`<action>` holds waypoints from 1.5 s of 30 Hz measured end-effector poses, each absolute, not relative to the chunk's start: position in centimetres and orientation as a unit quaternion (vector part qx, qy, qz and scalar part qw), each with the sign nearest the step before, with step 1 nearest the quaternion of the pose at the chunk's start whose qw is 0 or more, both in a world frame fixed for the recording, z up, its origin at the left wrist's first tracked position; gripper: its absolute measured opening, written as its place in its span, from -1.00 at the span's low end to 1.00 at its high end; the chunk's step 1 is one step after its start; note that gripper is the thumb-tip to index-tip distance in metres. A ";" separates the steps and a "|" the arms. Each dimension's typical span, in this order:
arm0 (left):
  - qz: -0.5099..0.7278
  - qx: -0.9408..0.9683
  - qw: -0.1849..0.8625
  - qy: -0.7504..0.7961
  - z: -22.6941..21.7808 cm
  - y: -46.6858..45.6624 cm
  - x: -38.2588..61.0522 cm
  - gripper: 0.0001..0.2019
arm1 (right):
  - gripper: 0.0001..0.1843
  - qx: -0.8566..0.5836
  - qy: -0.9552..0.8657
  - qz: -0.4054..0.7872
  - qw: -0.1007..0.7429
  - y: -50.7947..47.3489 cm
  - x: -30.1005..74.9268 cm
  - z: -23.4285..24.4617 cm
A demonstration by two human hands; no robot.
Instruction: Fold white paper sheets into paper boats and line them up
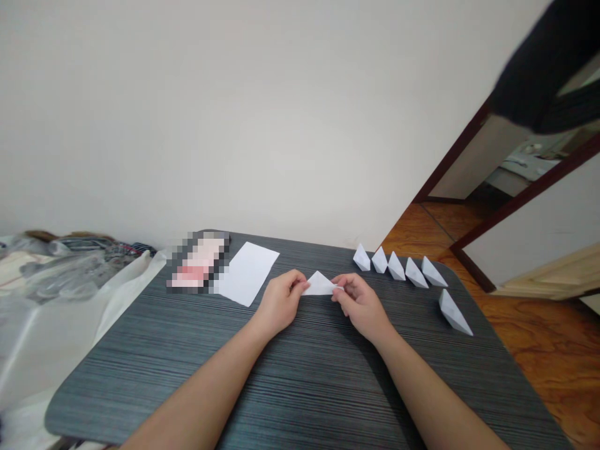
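My left hand [280, 302] and right hand [359, 304] pinch a paper triangle [319, 284]; to its right six folded pieces [396, 265], to its left a flat sheet [247, 272], under it a dark striped table [300, 381], behind it a white wall [262, 125]

On the dark table [300, 387] we note a white sheet [248, 273], a row of five folded shapes [396, 267], and a sixth shape [454, 312] nearby.

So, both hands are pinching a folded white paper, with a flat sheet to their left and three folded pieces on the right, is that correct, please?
Not quite: the head view shows six folded pieces, not three. Otherwise yes: left hand and right hand pinch the folded paper, and the flat sheet lies to their left.
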State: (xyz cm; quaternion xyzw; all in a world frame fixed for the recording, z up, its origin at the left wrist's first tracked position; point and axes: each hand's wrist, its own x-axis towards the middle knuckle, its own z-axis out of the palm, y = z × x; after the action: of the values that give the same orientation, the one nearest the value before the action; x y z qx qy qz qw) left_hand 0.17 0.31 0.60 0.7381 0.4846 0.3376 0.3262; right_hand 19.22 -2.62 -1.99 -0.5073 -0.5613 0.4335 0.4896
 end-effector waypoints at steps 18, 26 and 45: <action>0.334 0.746 0.326 0.475 0.7 0.3 0.1 -0.82 | -0.77 -0.533 -0.551 0.451 0.457 -2.4 19.5 -2.0; 0.344 0.743 0.322 0.475 0.5 0.3 0.1 -0.82 | -0.82 -0.547 -0.570 0.432 0.435 -2.6 19.7 -1.8; 0.249 0.706 0.524 0.406 1.1 -0.6 0.1 -0.75 | -0.83 -0.514 -0.642 0.405 0.398 -3.1 19.2 -1.5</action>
State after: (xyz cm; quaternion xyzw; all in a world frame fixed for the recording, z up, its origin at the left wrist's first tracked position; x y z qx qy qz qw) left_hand 0.11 -0.63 1.09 0.7058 0.4062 0.2487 0.5244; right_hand 19.15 -3.14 -1.46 -0.5143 -0.6424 0.4052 0.3983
